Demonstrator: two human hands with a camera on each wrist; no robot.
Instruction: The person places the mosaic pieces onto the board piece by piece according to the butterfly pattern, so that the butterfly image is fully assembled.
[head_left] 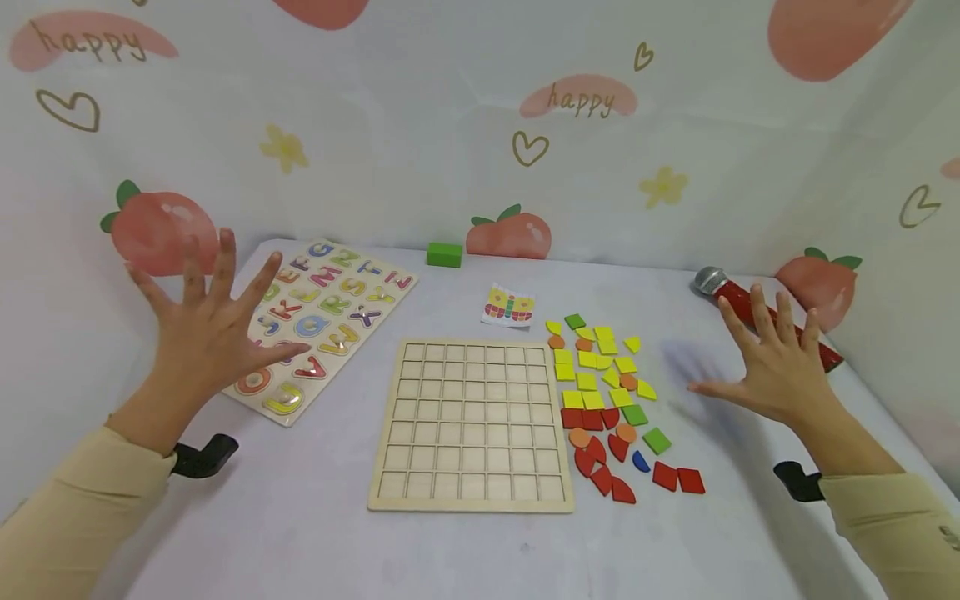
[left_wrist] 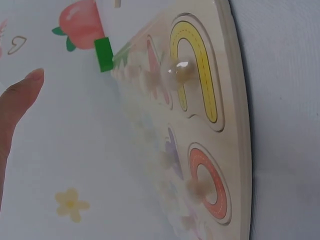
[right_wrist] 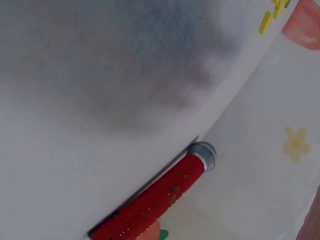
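Observation:
My left hand is raised with fingers spread, over the near left side of an alphabet puzzle board; it holds nothing. In the left wrist view its thumb shows beside the knobbed letters. My right hand, also spread and holding nothing, hovers in front of a red microphone with a silver head. Between the hands lies a wooden grid board with bare squares. Flat coloured pieces, yellow, red, orange, green and one blue, lie loosely along its right side.
A small card with a butterfly pattern lies behind the grid board. Further back a green block stands near the table's far edge. A white cloth backdrop with peaches, hearts and flowers rises behind the table.

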